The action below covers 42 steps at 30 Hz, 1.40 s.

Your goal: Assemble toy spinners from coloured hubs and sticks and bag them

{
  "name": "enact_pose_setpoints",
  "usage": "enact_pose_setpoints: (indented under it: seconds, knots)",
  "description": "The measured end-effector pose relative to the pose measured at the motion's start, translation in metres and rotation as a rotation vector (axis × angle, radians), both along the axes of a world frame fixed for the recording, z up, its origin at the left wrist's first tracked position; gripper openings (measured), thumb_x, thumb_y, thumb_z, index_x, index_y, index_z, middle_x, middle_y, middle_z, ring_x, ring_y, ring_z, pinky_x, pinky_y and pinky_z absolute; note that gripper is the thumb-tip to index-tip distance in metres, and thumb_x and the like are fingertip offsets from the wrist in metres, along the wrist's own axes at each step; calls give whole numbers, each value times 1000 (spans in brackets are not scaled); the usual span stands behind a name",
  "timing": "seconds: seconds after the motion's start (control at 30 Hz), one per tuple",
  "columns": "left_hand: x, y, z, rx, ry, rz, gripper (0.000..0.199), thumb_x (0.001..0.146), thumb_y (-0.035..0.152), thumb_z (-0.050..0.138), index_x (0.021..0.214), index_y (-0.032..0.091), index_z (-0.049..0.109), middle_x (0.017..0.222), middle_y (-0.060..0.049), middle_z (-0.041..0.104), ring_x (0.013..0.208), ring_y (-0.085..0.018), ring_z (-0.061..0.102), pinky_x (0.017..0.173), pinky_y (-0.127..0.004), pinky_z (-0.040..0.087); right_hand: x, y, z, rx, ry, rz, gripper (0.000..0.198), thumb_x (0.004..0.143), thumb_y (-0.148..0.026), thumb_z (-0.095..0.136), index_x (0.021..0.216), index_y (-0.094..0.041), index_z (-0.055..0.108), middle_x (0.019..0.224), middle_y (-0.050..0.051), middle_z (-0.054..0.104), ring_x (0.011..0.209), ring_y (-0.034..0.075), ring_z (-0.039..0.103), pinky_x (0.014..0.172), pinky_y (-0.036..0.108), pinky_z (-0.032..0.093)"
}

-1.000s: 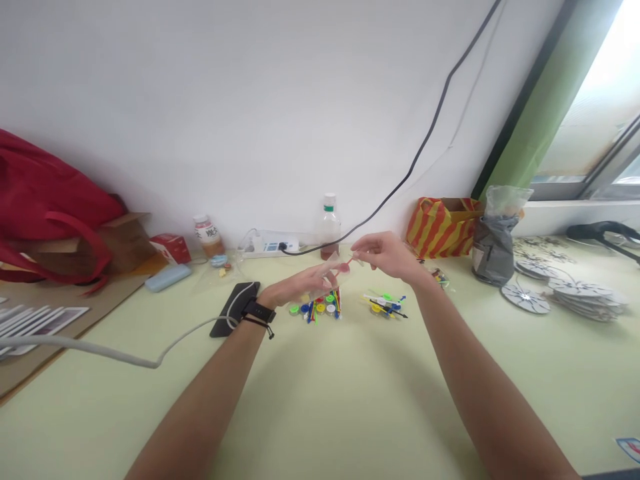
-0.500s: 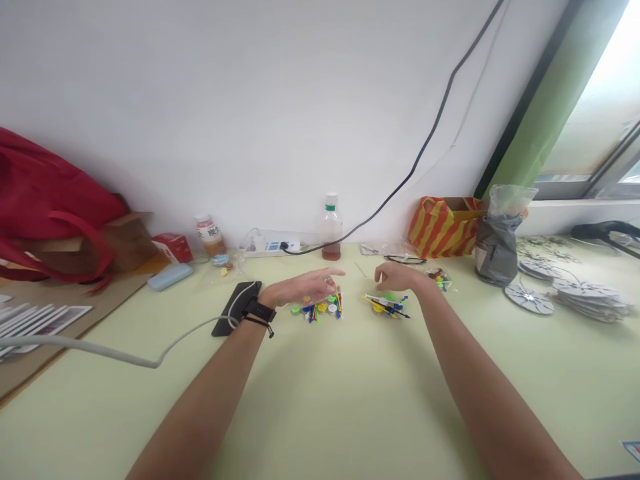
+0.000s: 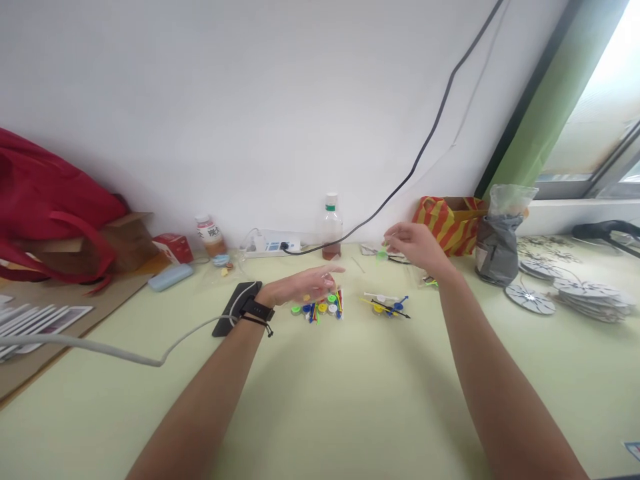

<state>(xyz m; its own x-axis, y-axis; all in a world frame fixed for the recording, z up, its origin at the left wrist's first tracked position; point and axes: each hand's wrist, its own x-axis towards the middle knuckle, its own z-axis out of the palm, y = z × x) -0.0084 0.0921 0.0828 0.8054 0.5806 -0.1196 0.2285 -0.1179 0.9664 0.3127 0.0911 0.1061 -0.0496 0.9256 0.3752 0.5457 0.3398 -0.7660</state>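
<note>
My left hand [image 3: 305,285] is closed on a clear plastic bag [image 3: 334,265], its index finger stretched out to the right. Below and beside that hand lies a heap of small coloured plastic pieces [image 3: 323,309], round discs and thin sticks in green, yellow, blue, white and red. My right hand [image 3: 411,243] is raised toward the back of the table, its fingertips pinching a green round plastic piece [image 3: 381,255]. Nearer me lies a second, smaller group of pieces [image 3: 387,306], with white, yellow, blue and black ones.
Behind stand a bottle [image 3: 331,230], a power strip [image 3: 273,242] and a striped bag [image 3: 445,223]. A black phone [image 3: 235,308] with a cable lies left of my wrist. A grey bag [image 3: 497,250] and stacked discs [image 3: 590,297] sit at right, a red bag [image 3: 55,193] at far left.
My right hand has risen up and away from the smaller group, taking a green round plastic piece with it. My left hand has stayed almost in place.
</note>
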Motion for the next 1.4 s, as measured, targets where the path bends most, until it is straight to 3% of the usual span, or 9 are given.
enact_pose_setpoints:
  seconds: [0.13, 0.27, 0.4, 0.6, 0.73, 0.87, 0.97, 1.27, 1.4]
  knots:
    - [1, 0, -2, -5, -70, 7, 59, 94, 46, 61, 147, 23, 48, 92, -2, 53, 81, -17, 51, 77, -30, 44, -9, -16, 21, 210, 323, 40, 31, 80, -47, 79, 93, -19, 75, 93, 8, 76, 80, 20, 70, 73, 32, 58]
    - [5, -4, 3, 36, -90, -8, 57, 95, 43, 59, 147, 24, 48, 99, -4, 55, 84, -17, 53, 78, -31, 43, -21, -24, 31, 161, 438, 124, 32, 73, -44, 85, 90, -18, 77, 85, 7, 75, 73, 18, 68, 70, 32, 57]
    - [10, -9, 9, 1, -123, -22, 58, 93, 43, 60, 146, 24, 48, 107, -6, 55, 80, -17, 54, 74, -31, 44, -36, -29, 33, 103, 381, 105, 30, 70, -42, 85, 84, -17, 77, 76, 6, 73, 64, 15, 62, 60, 28, 52]
    - [17, -13, 9, -50, -244, -39, 54, 87, 42, 64, 135, 19, 53, 91, -4, 53, 71, -15, 46, 69, -30, 43, -64, -35, 31, 0, 279, 141, 28, 72, -42, 82, 80, -16, 76, 69, 4, 70, 57, 13, 56, 53, 27, 45]
    - [18, -14, 11, -83, -253, -49, 57, 87, 42, 63, 137, 20, 49, 93, -4, 51, 70, -15, 43, 66, -28, 40, -76, -34, 27, 43, 133, 116, 22, 76, -37, 77, 79, -15, 77, 63, 2, 66, 53, 11, 49, 49, 25, 36]
    - [17, -16, 14, -95, -259, -86, 58, 87, 43, 63, 138, 20, 48, 85, -1, 47, 66, -14, 40, 65, -28, 37, -78, -29, 22, 144, -7, 106, 10, 76, -27, 74, 75, -19, 80, 86, 5, 73, 63, 13, 53, 59, 27, 42]
    - [17, -17, 15, -76, -239, -101, 56, 89, 44, 61, 138, 21, 48, 80, 1, 43, 63, -14, 37, 65, -30, 36, -77, -26, 20, 135, -37, 162, 7, 75, -26, 75, 74, -21, 80, 99, 6, 73, 81, 17, 61, 70, 29, 47]
    - [16, -15, 14, -89, -213, -65, 60, 88, 43, 62, 142, 21, 49, 85, -2, 47, 69, -16, 43, 67, -29, 39, -74, -24, 18, 104, -39, 191, 4, 75, -26, 75, 75, -21, 76, 106, 6, 72, 98, 22, 64, 82, 33, 49]
    - [10, -11, 11, -103, -134, -11, 54, 91, 41, 62, 142, 26, 52, 108, -7, 56, 95, -21, 56, 79, -31, 47, -62, -24, 20, 87, 3, 198, 17, 80, -38, 75, 80, -21, 74, 99, 5, 74, 93, 21, 64, 77, 31, 51]
